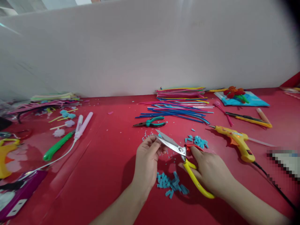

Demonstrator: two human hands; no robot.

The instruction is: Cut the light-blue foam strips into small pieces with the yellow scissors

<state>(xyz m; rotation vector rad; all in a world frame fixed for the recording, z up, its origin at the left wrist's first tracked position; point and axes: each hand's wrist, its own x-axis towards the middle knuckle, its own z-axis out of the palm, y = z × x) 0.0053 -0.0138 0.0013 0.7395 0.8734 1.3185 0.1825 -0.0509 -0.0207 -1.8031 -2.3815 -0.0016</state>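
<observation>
Scissor blades (170, 145) glossy metal; blue pieces (166, 182) matt

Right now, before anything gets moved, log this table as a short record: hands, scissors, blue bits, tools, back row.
Left hand: pinching a small blue piece by the blade tips
Right hand: gripping the scissors
Scissors handles: one yellow, one red
Near pile: loose blue pieces, between the forearms
Far pile: more blue pieces, just beyond the right hand
Pliers: lying beyond the left hand
Glue gun: yellow, right side, nozzle pointing left
Back row: coloured sticks near the wall
</observation>
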